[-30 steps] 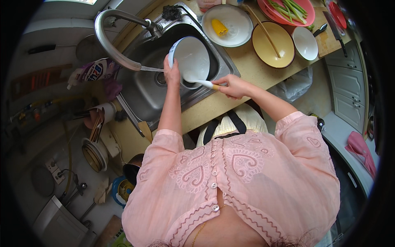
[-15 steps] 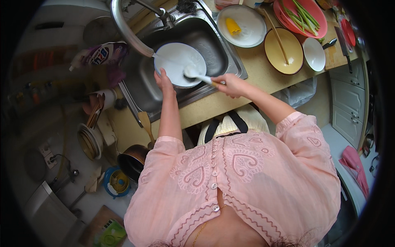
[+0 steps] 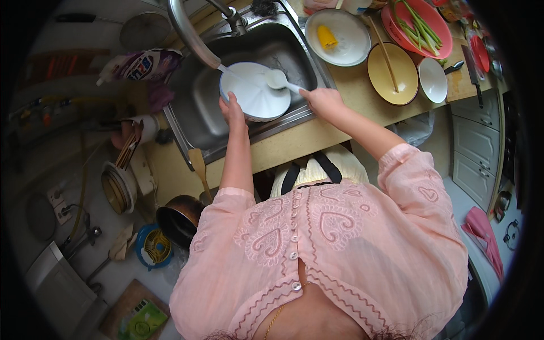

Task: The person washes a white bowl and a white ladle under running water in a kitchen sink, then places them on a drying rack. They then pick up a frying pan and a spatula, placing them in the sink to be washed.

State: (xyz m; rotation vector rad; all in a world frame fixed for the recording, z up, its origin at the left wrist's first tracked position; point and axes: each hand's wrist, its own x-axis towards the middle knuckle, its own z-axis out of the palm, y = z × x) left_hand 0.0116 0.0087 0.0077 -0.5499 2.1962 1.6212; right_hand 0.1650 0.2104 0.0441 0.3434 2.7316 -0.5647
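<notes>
Over the sink, my left hand grips a white bowl with a blue rim by its near left side, thumb at the rim. The bowl is tilted under the curved faucet, and a thin stream of water seems to run into it. Milky liquid or wet sheen shows inside. My right hand is closed round the handle of a white ladle. Its rounded head is at the bowl's far right rim; whether they touch I cannot tell.
Right of the sink stand a white basin with a yellow corn piece, a yellow bowl with chopsticks across it, a small white bowl, and a pink basin of green stalks. A knife lies at far right. A purple-and-white detergent bag is left.
The ladle's head has moved from low inside the bowl up to its far right rim, my right hand rising with it. The bowl stays in my left hand under the faucet.
</notes>
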